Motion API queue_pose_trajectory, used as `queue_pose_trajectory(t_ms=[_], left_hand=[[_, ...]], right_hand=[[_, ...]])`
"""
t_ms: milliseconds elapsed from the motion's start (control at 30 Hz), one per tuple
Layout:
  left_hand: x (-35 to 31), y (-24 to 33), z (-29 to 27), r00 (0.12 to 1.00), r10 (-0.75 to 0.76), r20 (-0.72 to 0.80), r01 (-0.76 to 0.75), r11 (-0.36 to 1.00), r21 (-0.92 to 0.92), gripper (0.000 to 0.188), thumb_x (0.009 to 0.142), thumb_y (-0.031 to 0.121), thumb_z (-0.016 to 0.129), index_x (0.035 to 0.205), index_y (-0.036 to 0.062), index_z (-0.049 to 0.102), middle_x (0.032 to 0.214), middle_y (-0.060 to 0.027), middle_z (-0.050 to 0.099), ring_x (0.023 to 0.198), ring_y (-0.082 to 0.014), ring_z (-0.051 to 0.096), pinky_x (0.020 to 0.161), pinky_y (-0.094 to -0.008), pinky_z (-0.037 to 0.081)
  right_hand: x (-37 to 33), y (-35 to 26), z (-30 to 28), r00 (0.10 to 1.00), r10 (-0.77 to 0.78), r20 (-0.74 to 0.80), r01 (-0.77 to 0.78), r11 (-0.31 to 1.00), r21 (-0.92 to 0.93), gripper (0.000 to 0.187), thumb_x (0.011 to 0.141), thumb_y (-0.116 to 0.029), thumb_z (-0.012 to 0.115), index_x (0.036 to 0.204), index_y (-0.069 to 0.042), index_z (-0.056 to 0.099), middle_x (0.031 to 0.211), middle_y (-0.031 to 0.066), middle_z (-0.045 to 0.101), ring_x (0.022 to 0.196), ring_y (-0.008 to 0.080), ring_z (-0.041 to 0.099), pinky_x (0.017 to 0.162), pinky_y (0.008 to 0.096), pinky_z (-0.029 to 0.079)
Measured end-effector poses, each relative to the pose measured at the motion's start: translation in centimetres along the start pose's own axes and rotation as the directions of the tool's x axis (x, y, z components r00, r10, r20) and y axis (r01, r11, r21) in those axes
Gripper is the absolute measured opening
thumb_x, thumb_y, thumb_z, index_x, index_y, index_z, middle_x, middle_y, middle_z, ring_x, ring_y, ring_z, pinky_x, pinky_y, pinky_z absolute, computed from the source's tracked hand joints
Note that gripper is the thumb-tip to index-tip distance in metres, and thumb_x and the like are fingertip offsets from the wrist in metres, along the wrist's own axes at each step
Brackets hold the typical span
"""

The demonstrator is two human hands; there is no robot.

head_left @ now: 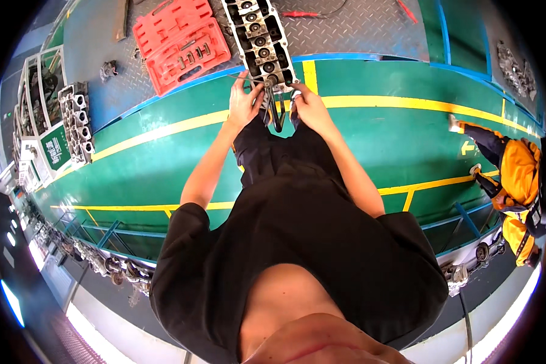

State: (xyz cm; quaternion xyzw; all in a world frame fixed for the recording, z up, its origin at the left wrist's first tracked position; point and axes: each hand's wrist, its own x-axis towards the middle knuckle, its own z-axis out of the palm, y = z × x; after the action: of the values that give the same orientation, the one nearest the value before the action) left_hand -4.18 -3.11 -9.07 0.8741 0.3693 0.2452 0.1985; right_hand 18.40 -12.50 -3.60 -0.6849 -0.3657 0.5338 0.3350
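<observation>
A long metal engine cylinder head [261,51] lies on the workbench, its near end sticking out past the bench's blue edge toward me. My left hand [244,104] is at the left corner of that end, thumb and fingers bent against it. At the opposite corner, my right hand [310,109] grips with its thumb and index finger. Between my hands a dark, looped metal tool [278,118] hangs down below the cylinder head; how it is attached is hidden. Left of the cylinder head, an open red tool case [176,39] holds several small metal cylindrical pieces.
The bench has a grey tread-plate top [352,36]. A red-handled tool [300,14] lies right of the cylinder head, a small metal part [108,71] far left. Another cylinder head [77,121] stands at the left. On the right, a person in an orange-and-black jacket [519,173] is on the green floor.
</observation>
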Motion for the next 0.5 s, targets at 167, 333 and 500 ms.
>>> queue_pose_trajectory(t_ms=[167, 333, 500], left_hand=[[1.4, -1.2, -0.6, 0.982, 0.116, 0.146, -0.116, 0.993, -0.004, 0.028, 0.077, 0.015, 0.074, 0.104, 0.0081, 0.075, 0.153, -0.0297, 0.041, 0.138, -0.0511, 0.041, 0.113, -0.0581, 0.034], [2.5, -3.7, -0.3, 0.941, 0.222, 0.255, -0.215, 0.975, -0.055, 0.044, 0.075, 0.024, 0.072, 0.117, 0.0116, 0.076, 0.152, -0.03, 0.044, 0.139, -0.0508, 0.04, 0.116, -0.0586, 0.033], [2.2, -5.0, 0.3, 0.906, 0.278, 0.32, -0.261, 0.96, -0.098, 0.047, 0.076, 0.032, 0.07, 0.12, 0.0151, 0.075, 0.153, -0.0283, 0.041, 0.14, -0.0498, 0.039, 0.116, -0.0619, 0.031]], right_hand=[[1.1, 0.8, -2.0, 0.995, 0.097, -0.037, -0.097, 0.995, -0.017, 0.037, 0.105, -0.011, 0.042, 0.138, -0.005, 0.059, 0.076, 0.0073, 0.068, 0.061, 0.0137, 0.06, 0.061, 0.0299, 0.051], [1.8, 0.0, -2.0, 0.982, 0.147, -0.115, -0.148, 0.989, 0.0, 0.034, 0.104, -0.013, 0.045, 0.133, -0.005, 0.063, 0.075, 0.0082, 0.069, 0.06, 0.0148, 0.061, 0.061, 0.0318, 0.051], [2.3, -2.2, -0.9, 0.983, 0.148, -0.109, -0.148, 0.989, 0.007, 0.031, 0.098, -0.01, 0.052, 0.127, -0.006, 0.064, 0.072, 0.0206, 0.065, 0.071, 0.0388, 0.068, 0.068, 0.0471, 0.051]])
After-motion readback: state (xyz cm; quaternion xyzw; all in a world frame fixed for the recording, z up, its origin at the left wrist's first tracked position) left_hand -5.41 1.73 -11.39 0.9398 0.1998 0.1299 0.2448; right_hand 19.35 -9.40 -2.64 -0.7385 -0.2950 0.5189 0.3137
